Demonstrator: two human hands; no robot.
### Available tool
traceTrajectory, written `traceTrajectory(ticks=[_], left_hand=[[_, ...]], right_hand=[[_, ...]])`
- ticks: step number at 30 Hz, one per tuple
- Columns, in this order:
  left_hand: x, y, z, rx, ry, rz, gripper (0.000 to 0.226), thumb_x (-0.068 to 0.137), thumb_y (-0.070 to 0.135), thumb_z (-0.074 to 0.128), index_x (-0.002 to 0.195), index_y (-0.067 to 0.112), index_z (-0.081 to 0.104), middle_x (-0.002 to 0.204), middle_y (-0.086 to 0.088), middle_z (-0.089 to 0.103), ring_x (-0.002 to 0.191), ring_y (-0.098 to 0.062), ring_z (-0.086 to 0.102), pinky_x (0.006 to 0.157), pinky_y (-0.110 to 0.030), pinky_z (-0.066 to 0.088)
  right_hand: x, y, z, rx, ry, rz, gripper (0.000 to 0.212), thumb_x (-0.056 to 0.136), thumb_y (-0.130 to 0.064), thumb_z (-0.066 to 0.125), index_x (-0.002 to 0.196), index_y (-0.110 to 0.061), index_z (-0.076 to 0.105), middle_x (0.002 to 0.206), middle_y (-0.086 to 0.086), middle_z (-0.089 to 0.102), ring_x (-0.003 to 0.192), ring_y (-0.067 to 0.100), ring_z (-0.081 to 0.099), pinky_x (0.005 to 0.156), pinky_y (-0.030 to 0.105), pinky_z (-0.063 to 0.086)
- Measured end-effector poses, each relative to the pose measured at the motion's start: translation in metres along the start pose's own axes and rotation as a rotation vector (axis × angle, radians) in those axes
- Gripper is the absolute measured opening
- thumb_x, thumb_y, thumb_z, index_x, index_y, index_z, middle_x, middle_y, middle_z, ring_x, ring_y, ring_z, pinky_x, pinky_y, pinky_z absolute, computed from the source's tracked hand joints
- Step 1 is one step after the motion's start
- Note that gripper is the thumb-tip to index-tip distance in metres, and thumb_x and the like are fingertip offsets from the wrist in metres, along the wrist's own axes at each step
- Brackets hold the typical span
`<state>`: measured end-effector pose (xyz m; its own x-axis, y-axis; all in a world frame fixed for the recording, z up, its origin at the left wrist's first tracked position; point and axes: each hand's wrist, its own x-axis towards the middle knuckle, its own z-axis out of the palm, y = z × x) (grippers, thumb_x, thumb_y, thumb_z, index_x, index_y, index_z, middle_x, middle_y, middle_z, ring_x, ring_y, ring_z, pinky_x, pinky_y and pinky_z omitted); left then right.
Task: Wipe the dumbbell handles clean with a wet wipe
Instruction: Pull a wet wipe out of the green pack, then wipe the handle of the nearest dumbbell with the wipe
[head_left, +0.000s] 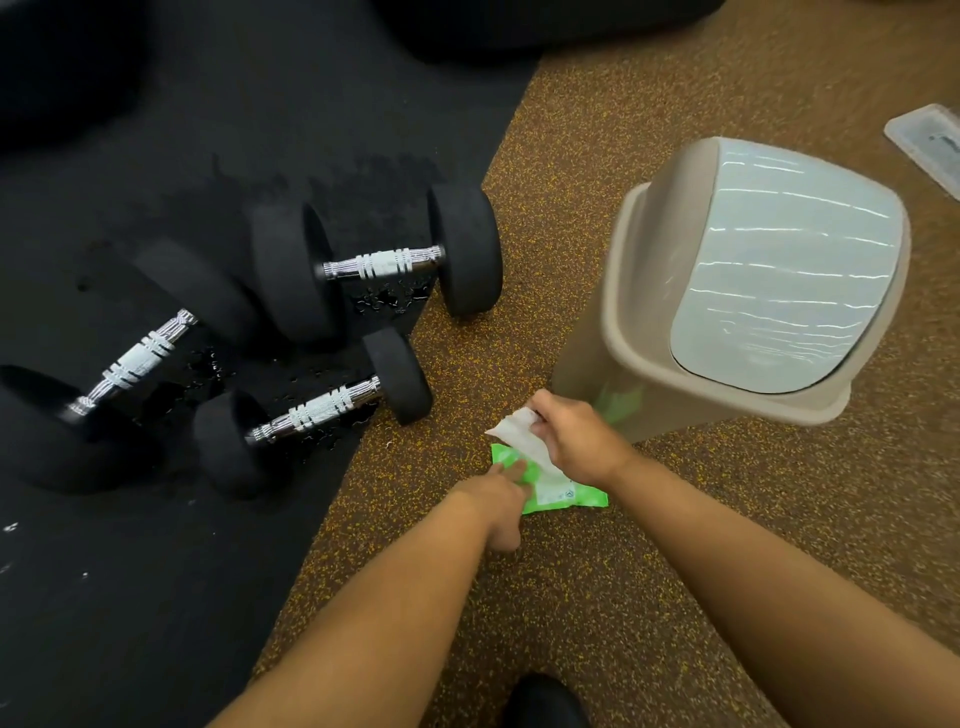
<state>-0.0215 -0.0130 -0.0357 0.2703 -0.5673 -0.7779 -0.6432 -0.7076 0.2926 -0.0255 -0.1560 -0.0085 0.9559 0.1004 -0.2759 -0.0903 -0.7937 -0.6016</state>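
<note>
Your forearms reach down to the speckled floor. Left hand (500, 501) presses straight fingers on the green wipe pack (569, 494); right hand (574, 441) pinches the white wet wipe (519, 435) above it. Dumbbells (317, 410) lie left on the black mat (156, 597), handles untouched, near the bin (649, 322).

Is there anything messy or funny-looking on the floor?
Yes. Shiny wet drops dot the black mat under the dumbbells, like something spilled. The three dumbbells also lie at different angles, and one sticks over the mat's edge onto the speckled floor.
</note>
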Motion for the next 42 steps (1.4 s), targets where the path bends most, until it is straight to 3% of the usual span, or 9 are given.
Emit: traceTrajectory(ticks=[3, 8, 14, 17, 20, 23, 26, 34, 42], left_hand=[[-0.001, -0.002, -0.001, -0.021, 0.039, 0.033, 0.076, 0.086, 0.016, 0.053, 0.152, 0.018, 0.016, 0.161, -0.003, -0.005, 0.148, -0.026, 0.008, 0.117, -0.043, 0.026], [-0.008, -0.007, -0.007, -0.215, 0.191, 0.031, 0.07, 0.088, 0.022, 0.056, 0.15, 0.015, 0.024, 0.16, -0.009, 0.011, 0.143, -0.027, 0.026, 0.114, -0.033, 0.028], [-0.022, -0.027, -0.017, -0.579, 0.448, -0.072, 0.045, 0.089, 0.032, 0.057, 0.131, 0.014, 0.054, 0.132, -0.012, 0.053, 0.12, -0.029, 0.052, 0.097, -0.031, 0.043], [-0.035, -0.037, -0.021, -0.756, 0.582, -0.116, 0.038, 0.089, 0.035, 0.058, 0.12, 0.013, 0.061, 0.113, -0.012, 0.065, 0.104, -0.028, 0.06, 0.076, -0.028, 0.044], [-0.049, -0.047, -0.026, -0.972, 0.738, -0.132, 0.034, 0.087, 0.037, 0.062, 0.115, 0.019, 0.063, 0.096, -0.002, 0.067, 0.089, -0.019, 0.063, 0.07, -0.026, 0.044], [-0.065, -0.057, -0.03, -1.182, 0.871, -0.099, 0.042, 0.078, 0.038, 0.068, 0.116, 0.021, 0.063, 0.102, 0.003, 0.07, 0.094, -0.015, 0.066, 0.086, -0.035, 0.054], [-0.08, -0.07, -0.031, -1.298, 0.941, -0.061, 0.041, 0.079, 0.02, 0.073, 0.117, 0.013, 0.061, 0.107, -0.007, 0.07, 0.099, -0.021, 0.067, 0.091, -0.045, 0.053], [-0.139, -0.106, -0.029, -1.373, 1.049, -0.107, 0.032, 0.08, 0.009, 0.074, 0.108, 0.002, 0.059, 0.103, -0.017, 0.068, 0.098, -0.031, 0.066, 0.087, -0.046, 0.055], [-0.171, -0.131, -0.025, -1.515, 1.08, -0.078, 0.021, 0.089, 0.003, 0.063, 0.109, 0.003, 0.064, 0.098, -0.012, 0.069, 0.094, -0.024, 0.067, 0.082, -0.04, 0.057]], right_hand=[[0.003, -0.005, -0.003, 0.001, 0.028, 0.016, 0.028, 0.088, -0.005, 0.055, 0.074, -0.022, 0.037, 0.068, -0.013, 0.037, 0.07, 0.018, 0.04, 0.065, 0.026, 0.028], [0.009, -0.012, -0.004, 0.029, 0.044, 0.03, 0.007, 0.087, -0.01, 0.061, 0.089, -0.005, 0.065, 0.078, 0.0, 0.05, 0.074, 0.015, 0.046, 0.067, 0.022, 0.03], [0.018, -0.033, -0.004, 0.093, 0.079, 0.009, 0.015, 0.084, -0.012, 0.064, 0.075, -0.02, 0.055, 0.074, 0.002, 0.051, 0.069, 0.016, 0.046, 0.062, 0.022, 0.028], [0.023, -0.046, -0.004, 0.118, 0.099, -0.015, 0.019, 0.084, -0.014, 0.064, 0.072, -0.02, 0.051, 0.071, 0.001, 0.051, 0.066, 0.015, 0.045, 0.056, 0.021, 0.028], [0.027, -0.061, -0.006, 0.142, 0.109, -0.033, 0.026, 0.086, -0.016, 0.064, 0.068, -0.024, 0.047, 0.066, -0.006, 0.047, 0.061, 0.009, 0.043, 0.052, 0.017, 0.029], [0.032, -0.079, -0.007, 0.163, 0.111, -0.068, 0.03, 0.087, -0.019, 0.063, 0.068, -0.03, 0.043, 0.064, -0.011, 0.047, 0.058, 0.002, 0.042, 0.051, 0.014, 0.033], [0.037, -0.096, -0.006, 0.218, 0.117, -0.105, 0.014, 0.088, -0.021, 0.062, 0.08, -0.02, 0.051, 0.068, -0.007, 0.054, 0.061, 0.008, 0.048, 0.055, 0.019, 0.036], [0.062, -0.146, 0.005, 0.346, 0.114, -0.196, 0.012, 0.082, -0.01, 0.067, 0.087, -0.018, 0.06, 0.079, 0.0, 0.063, 0.076, 0.017, 0.06, 0.071, 0.034, 0.05], [0.068, -0.184, 0.021, 0.397, 0.109, -0.19, 0.005, 0.083, -0.017, 0.068, 0.084, -0.021, 0.064, 0.071, -0.011, 0.06, 0.068, 0.005, 0.056, 0.064, 0.022, 0.043]])
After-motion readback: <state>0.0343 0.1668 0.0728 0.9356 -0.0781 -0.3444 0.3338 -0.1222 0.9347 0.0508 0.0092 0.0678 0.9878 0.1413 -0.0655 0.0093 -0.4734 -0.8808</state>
